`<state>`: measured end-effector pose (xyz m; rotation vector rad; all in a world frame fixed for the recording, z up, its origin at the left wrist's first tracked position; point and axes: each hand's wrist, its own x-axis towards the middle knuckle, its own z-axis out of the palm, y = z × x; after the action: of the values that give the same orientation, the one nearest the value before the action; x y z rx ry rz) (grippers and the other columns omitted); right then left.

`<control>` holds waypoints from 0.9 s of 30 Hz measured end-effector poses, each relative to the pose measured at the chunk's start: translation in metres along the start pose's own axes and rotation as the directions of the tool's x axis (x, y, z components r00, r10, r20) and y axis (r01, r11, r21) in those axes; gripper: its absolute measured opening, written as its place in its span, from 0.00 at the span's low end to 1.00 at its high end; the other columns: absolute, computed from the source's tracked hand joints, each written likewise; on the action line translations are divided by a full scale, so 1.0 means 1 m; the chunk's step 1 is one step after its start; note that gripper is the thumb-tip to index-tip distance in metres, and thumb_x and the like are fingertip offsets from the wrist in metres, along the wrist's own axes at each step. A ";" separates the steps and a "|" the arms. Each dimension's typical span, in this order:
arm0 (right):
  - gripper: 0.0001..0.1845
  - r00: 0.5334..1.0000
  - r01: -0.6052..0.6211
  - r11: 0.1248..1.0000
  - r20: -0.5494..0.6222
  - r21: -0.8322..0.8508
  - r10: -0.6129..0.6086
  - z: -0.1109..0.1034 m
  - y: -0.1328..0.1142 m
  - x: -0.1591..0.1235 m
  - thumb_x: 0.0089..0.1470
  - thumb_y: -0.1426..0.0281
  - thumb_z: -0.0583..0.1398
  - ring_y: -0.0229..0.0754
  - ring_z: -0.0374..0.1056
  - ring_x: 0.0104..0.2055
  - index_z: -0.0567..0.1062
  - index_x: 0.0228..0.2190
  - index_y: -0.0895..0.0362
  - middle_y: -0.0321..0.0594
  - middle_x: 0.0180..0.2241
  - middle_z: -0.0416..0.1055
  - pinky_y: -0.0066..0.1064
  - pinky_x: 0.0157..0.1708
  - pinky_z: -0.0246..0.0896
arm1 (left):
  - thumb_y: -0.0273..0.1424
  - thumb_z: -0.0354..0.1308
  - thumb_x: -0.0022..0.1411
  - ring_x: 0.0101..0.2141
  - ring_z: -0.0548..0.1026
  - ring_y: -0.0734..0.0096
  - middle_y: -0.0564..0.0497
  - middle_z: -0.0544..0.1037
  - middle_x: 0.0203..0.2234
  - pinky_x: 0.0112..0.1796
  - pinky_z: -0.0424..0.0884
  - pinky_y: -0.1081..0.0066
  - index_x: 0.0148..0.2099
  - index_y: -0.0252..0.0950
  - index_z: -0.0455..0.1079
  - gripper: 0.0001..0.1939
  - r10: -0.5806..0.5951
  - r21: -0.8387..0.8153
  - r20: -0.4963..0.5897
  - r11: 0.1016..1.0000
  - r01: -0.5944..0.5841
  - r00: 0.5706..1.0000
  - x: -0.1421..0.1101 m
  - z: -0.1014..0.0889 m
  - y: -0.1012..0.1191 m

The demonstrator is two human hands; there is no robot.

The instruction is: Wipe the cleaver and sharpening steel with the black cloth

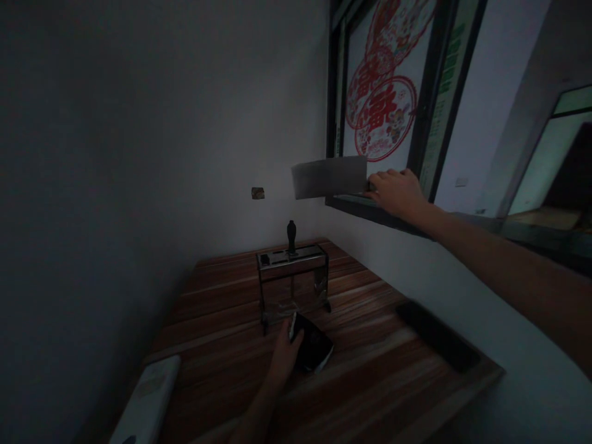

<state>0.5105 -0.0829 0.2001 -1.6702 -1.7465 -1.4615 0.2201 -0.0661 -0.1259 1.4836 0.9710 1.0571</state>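
Observation:
My right hand is raised at the right and closed round the handle of a cleaver. Its broad grey blade points left, well above the table. Low in the middle, my left hand grips the left edge of a folded black cloth with pale edges. Just beyond that cloth stands a metal-topped knife rack on thin dark legs. One black handle sticks up from a slot in the rack; what lies below it is hard to make out in the dim light.
The wood-grain table meets walls at its back and right. A long dark flat object lies along the right edge. At the front left is a white oblong object. A window with red decorations is behind the cleaver.

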 end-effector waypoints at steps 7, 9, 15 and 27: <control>0.21 0.980 -0.198 0.931 0.095 0.306 0.177 0.005 -0.069 -0.111 0.55 0.53 0.48 0.47 0.68 0.25 0.70 0.35 0.56 0.44 0.27 0.73 0.33 0.22 0.55 | 0.40 0.56 0.50 0.46 0.69 0.60 0.44 0.72 0.43 0.48 0.61 0.66 0.47 0.33 0.63 0.23 0.004 -0.061 0.005 0.998 -0.004 1.000 0.000 0.000 -0.003; 0.20 0.970 -0.241 0.858 0.154 0.454 0.191 0.011 -0.105 -0.146 0.55 0.54 0.48 0.47 0.68 0.23 0.70 0.33 0.55 0.43 0.23 0.73 0.33 0.22 0.56 | 0.39 0.56 0.51 0.47 0.68 0.59 0.44 0.72 0.45 0.49 0.60 0.65 0.48 0.33 0.63 0.24 -0.004 -0.055 -0.006 0.998 0.004 1.000 0.001 0.000 -0.005; 0.14 0.924 -0.376 0.501 0.356 0.779 0.140 0.026 -0.202 -0.204 0.53 0.56 0.52 0.46 0.70 0.28 0.70 0.34 0.51 0.40 0.26 0.74 0.33 0.25 0.63 | 0.38 0.57 0.50 0.50 0.65 0.58 0.45 0.71 0.47 0.51 0.58 0.64 0.48 0.35 0.64 0.22 -0.020 -0.047 -0.060 0.999 0.017 0.998 -0.001 -0.001 -0.004; 0.13 0.846 -0.534 0.179 0.518 0.827 0.128 0.047 -0.245 -0.210 0.52 0.60 0.55 0.38 0.65 0.22 0.70 0.31 0.58 0.36 0.21 0.69 0.26 0.24 0.58 | 0.36 0.56 0.52 0.45 0.69 0.60 0.46 0.73 0.43 0.48 0.62 0.65 0.46 0.34 0.65 0.19 0.009 -0.039 -0.068 0.999 -0.012 0.998 0.000 -0.003 0.003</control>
<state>0.3716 -0.1110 -0.0937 -1.3748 -1.6165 0.2878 0.2179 -0.0657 -0.1223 1.4298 0.9855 1.1342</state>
